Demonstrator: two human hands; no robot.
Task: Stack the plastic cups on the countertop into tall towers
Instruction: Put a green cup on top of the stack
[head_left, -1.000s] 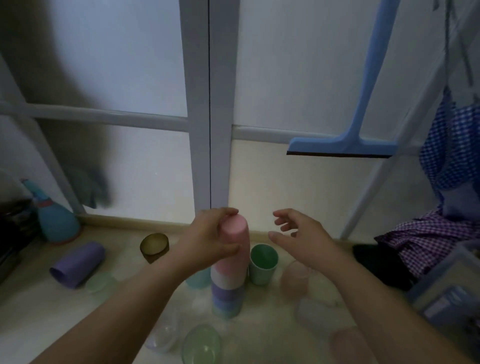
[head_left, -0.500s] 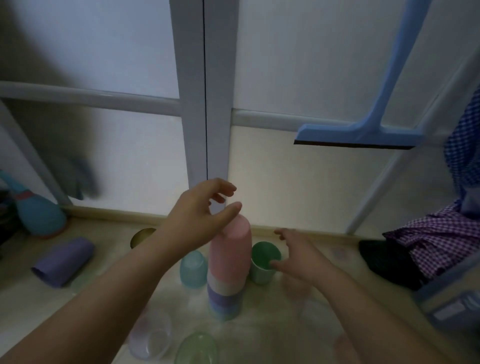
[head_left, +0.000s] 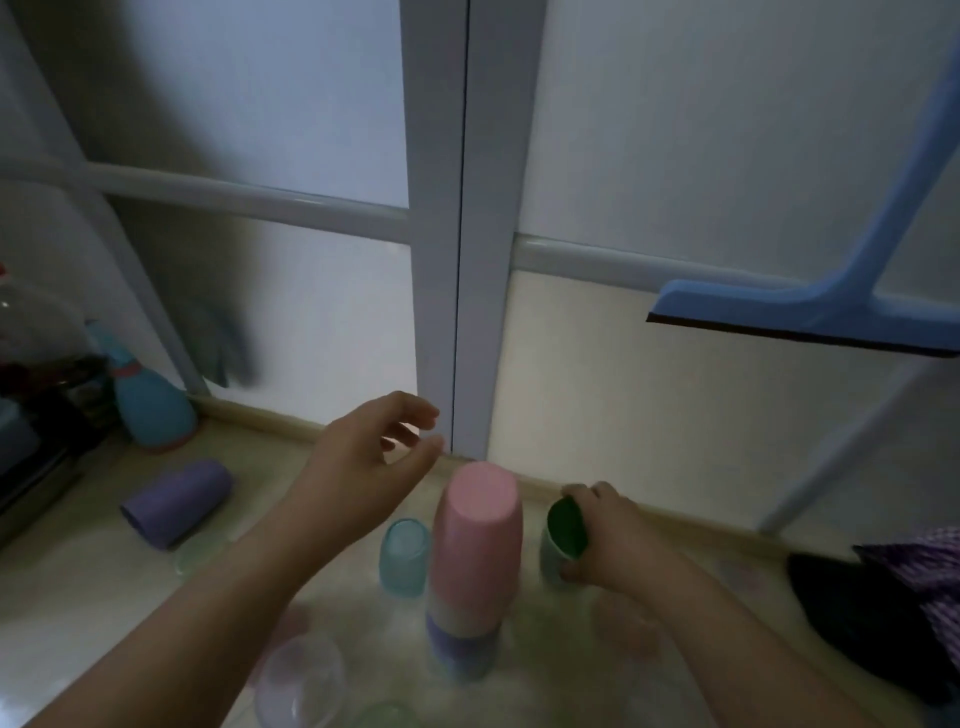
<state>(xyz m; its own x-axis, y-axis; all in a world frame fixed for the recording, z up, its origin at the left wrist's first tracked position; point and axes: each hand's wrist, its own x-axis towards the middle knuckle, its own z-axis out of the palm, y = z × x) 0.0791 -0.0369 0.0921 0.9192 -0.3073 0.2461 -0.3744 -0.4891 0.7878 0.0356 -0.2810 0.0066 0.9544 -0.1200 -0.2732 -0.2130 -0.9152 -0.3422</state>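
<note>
Between the right hand's (head_left: 610, 540) curled fingers (head_left: 587, 492), just beside the tower (head_left: 475, 566), sits the green cup (head_left: 563, 540), pinched at its rim, likely light, stiff, slightly slick; left hand (head_left: 363, 473) hovers, fingers spread.

Stack (head_left: 475, 571) stands between two cups (head_left: 404, 558); countertop (head_left: 78, 587) beneath.

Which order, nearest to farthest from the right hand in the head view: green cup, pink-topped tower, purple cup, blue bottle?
1. green cup: in the right hand itself.
2. pink-topped tower: just to its left, centre.
3. purple cup: lying on its side, far left.
4. blue bottle: back left corner.
</note>
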